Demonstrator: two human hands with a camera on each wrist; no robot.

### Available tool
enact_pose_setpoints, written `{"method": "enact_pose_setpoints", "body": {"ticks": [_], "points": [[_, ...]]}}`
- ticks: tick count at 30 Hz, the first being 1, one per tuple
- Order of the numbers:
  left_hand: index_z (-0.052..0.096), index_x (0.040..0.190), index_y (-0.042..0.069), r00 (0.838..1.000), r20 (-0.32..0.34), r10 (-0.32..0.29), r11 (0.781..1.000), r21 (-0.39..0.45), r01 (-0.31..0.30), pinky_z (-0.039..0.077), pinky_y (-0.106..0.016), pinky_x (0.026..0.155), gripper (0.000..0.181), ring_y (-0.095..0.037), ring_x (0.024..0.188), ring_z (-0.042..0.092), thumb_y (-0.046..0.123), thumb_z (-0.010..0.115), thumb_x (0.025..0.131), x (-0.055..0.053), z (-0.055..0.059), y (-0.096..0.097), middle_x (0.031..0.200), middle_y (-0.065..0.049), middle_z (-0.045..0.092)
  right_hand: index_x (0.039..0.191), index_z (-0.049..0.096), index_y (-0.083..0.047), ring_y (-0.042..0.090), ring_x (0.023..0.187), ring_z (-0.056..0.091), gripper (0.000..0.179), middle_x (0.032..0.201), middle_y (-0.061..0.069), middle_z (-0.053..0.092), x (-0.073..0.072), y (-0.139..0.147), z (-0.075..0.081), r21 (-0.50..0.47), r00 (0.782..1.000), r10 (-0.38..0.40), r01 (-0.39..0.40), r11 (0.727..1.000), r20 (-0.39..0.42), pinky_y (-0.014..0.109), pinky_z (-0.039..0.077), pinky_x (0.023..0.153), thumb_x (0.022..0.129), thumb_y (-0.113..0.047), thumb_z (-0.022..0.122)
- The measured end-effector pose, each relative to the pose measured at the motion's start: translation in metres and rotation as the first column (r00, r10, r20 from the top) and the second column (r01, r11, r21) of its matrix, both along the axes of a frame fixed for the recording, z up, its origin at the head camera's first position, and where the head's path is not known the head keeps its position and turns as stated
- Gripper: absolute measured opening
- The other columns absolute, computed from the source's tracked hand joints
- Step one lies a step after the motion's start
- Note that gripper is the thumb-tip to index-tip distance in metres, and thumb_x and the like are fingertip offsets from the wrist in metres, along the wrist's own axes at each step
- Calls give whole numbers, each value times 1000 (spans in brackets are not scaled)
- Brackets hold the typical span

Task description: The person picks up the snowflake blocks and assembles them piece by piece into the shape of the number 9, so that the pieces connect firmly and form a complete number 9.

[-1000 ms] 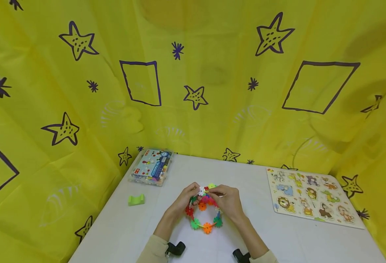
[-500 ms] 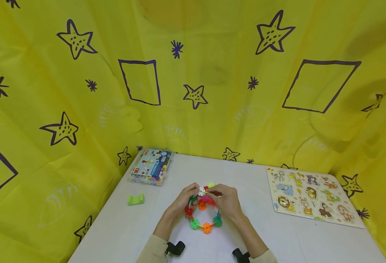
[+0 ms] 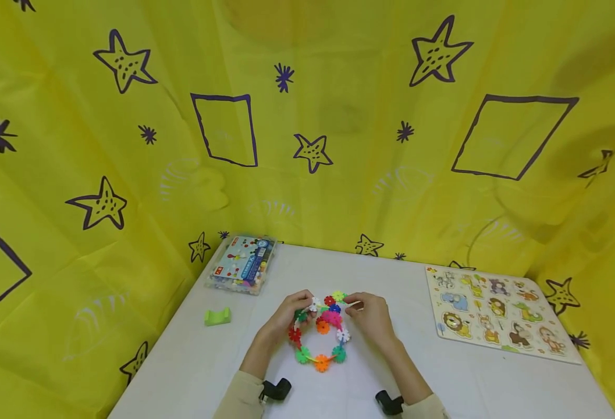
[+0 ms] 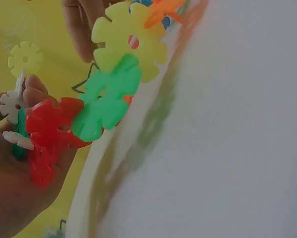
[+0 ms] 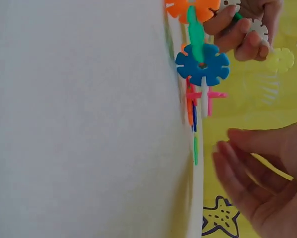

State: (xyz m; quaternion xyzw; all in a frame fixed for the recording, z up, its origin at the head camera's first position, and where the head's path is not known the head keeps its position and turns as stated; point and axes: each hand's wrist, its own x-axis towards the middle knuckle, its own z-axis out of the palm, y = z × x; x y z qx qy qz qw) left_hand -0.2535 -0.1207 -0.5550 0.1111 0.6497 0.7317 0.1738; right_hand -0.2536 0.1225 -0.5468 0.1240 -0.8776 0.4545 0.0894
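A ring-like chain of colourful flower-shaped notched discs [image 3: 322,364] lies between the two hands in the head view. My left hand [image 3: 282,319] pinches a white disc [image 4: 10,106] on the chain's left side, and a pale yellow disc [image 4: 25,59] juts out beyond it. Red and green discs hang close by the left palm. My right hand [image 3: 372,319] is at the right of the chain, its fingers loosely bent. In the right wrist view, a gap shows between its thumb and fingers, with nothing held, and a blue disc [image 5: 202,64] hangs apart from it.
A clear box [image 3: 241,265] of small pieces stands at the table's back left, with a green curved block [image 3: 217,317] in front of it. An animal puzzle board [image 3: 501,314] lies on the right. Yellow patterned cloth [image 3: 338,192] surrounds the white table.
My right hand has let go of the pieces at the white disc and drawn back to the right. My left hand and the chain have shifted slightly left.
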Motion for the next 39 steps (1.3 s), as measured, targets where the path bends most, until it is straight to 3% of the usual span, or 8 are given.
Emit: {"method": "enact_pose_setpoints", "body": {"ticks": [3,6,11,17,25,29,34,39], "points": [[57,99,6,1000,5,4,1000,8,-4,45,-25,61,19,-17,71,53,18,46,110,-1,-1,-2,83,-8,62,105,79,-6,15,79,71,20,97,5,76,1,0,-2,67,993,27,-35,997,115,29,59,69,86,-1,83],[57,100,6,1000,18,12,1000,23,-12,46,-25,62,18,-17,71,53,16,44,109,-2,-2,-3,83,-8,61,109,78,-6,13,81,69,25,98,4,74,2,-2,-5,121,985,69,-89,989,159,30,59,73,85,-5,85],[58,107,1,999,37,14,1000,20,-15,45,-24,61,24,-15,68,49,21,46,108,-1,-2,-2,83,-6,58,107,78,-6,14,83,65,20,95,2,72,5,-6,-6,169,986,111,-131,977,128,34,57,75,87,-4,83],[69,124,-4,998,-59,-15,993,-116,8,41,-22,62,44,-13,71,47,33,52,109,-1,-1,-3,85,-1,55,108,79,-10,13,78,54,19,89,0,62,8,-7,-7,261,985,135,-158,952,104,30,49,69,90,-4,80],[68,111,-13,992,-115,-43,984,-176,22,35,-26,62,44,-18,71,45,31,63,105,-1,-2,-1,72,-4,46,99,77,-9,13,73,53,18,90,1,62,9,-10,-5,284,983,165,-182,941,83,28,47,65,84,-2,83],[65,108,-14,992,-117,-52,983,-181,30,35,-27,65,45,-21,73,44,31,64,104,-1,-3,0,74,-11,45,110,77,-8,13,74,54,24,102,2,65,9,-11,-6,314,984,163,-177,933,72,28,49,65,86,-4,83],[67,106,-9,992,-115,-58,978,-204,34,35,-28,67,44,-23,76,45,35,63,104,1,-4,0,76,-16,44,121,76,-11,24,98,67,31,123,6,67,10,-12,-9,388,982,187,-183,903,28,43,58,87,91,-7,80],[67,106,-9,992,-117,-55,976,-217,28,35,-28,69,46,-22,77,45,37,64,104,1,-5,0,76,-12,45,130,73,-13,36,124,63,38,137,9,65,11,-11,-9,414,974,222,-220,883,42,55,53,100,93,-8,79]]}}
